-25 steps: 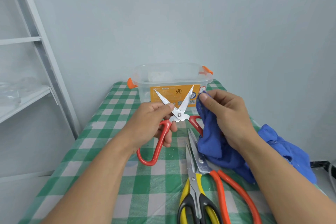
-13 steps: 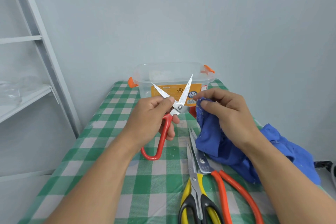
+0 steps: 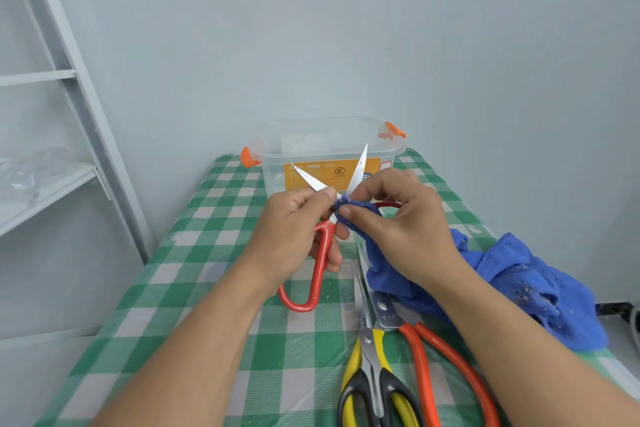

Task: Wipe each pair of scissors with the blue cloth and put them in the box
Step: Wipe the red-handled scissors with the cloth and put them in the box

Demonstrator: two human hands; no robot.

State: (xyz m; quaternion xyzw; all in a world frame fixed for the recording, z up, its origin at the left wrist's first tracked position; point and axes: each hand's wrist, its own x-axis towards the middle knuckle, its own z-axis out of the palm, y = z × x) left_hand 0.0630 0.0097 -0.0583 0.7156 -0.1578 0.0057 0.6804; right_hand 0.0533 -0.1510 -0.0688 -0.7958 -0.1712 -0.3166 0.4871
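My left hand (image 3: 294, 239) grips red-handled scissors (image 3: 320, 267) near the pivot, blades spread and pointing up in front of the clear plastic box (image 3: 325, 142). My right hand (image 3: 401, 229) pinches a fold of the blue cloth (image 3: 512, 284) and presses it against the scissors' pivot, at the base of the right blade. The rest of the cloth trails to the right over the table. Two more pairs lie flat near the front edge: yellow-and-black scissors (image 3: 372, 367) and orange-handled scissors (image 3: 436, 354).
The box, with orange clips and an orange label, stands at the back of the green checked table (image 3: 194, 288) against the wall. A grey metal shelf frame (image 3: 79, 87) rises at the left. A dark cable (image 3: 616, 308) lies at the far right.
My right hand has moved left with the cloth, from beside the right blade onto the pivot. The red scissors have lifted slightly and stay spread.
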